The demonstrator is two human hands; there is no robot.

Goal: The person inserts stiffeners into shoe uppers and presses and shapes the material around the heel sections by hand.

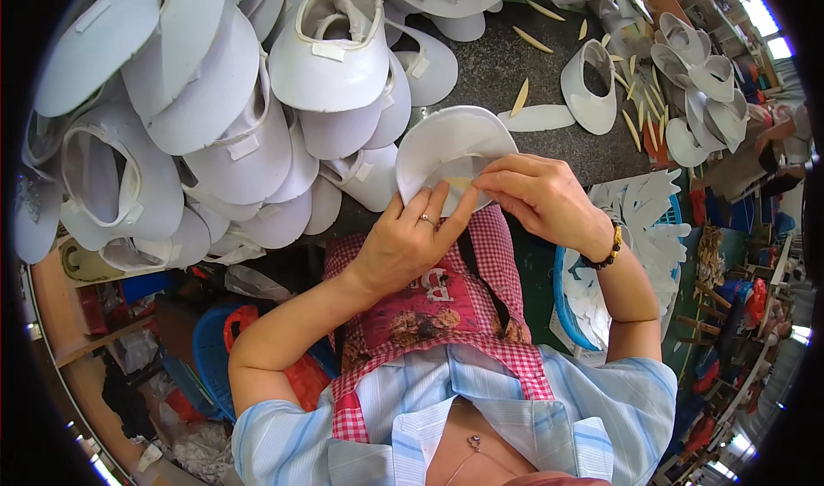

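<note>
Just above my lap, at the table's near edge, both hands work on a white shoe upper [429, 143], its rounded end pointing away from me. My left hand [409, 235] grips its near edge, fingers bent over the inside and thumb hidden. On the right side my right hand [536, 193] pinches the upper, thumb and forefinger meeting near its inner edge. A pale yellow strip [457, 182] shows inside the upper between the hands. Similar cream crescent strips [521, 97] lie on the dark table [489, 66]. A flat white piece [539, 118] lies beyond my right hand.
Overlapping white uppers [215, 134] pile up across the table's left side. One single upper [590, 87] and a smaller heap [704, 78] stand at the right. A blue basket [562, 301] of white cut pieces is beside my right arm; a blue tub [215, 349] is low at left.
</note>
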